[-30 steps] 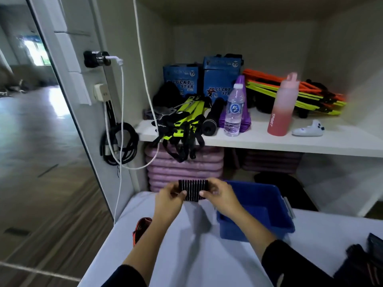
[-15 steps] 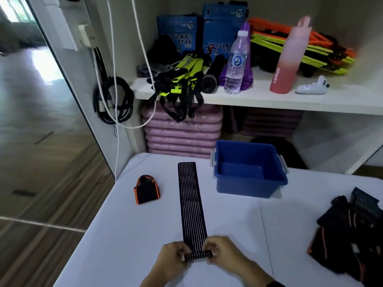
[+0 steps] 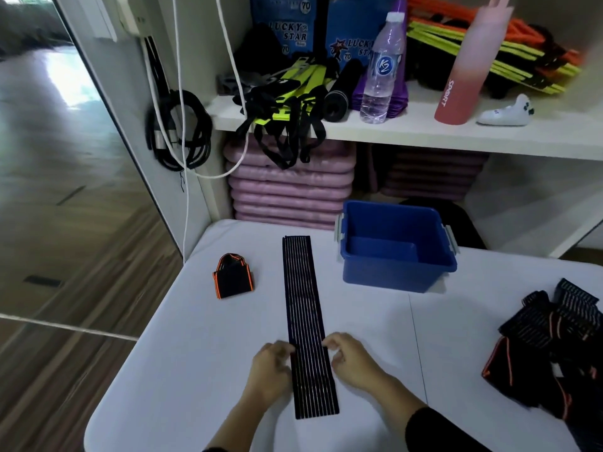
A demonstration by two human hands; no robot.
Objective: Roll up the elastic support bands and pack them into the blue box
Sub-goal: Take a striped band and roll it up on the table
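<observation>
Band: the long dark ribbed elastic band (image 3: 305, 308) lay flat and unrolled on the white tabletop (image 3: 195, 370), running from close to the near edge toward the far edge.
Left hand: the left hand (image 3: 272, 370) had bent fingers at the band's left side; whether they pinched it or only touched it could not be told.
Right hand: the right hand (image 3: 352, 357) mirrored it at the band's right side, grip equally unclear.
Box: the blue plastic box (image 3: 391, 275) stood at the far edge, just right of the band's far end, nothing visible inside.
Others: a small rolled black band with orange trim (image 3: 233, 277) sat toward the far left corner; a heap of loose black and orange bands (image 3: 554, 337) lay at the right edge.
Risk, skew: uneven pushing by the two hands would likely cone the roll.
Risk, tail: both hands sat above the near end, so rolling from there would probably leave a flap.
Risk, spring: a slack roll could unwind in the box.
</observation>
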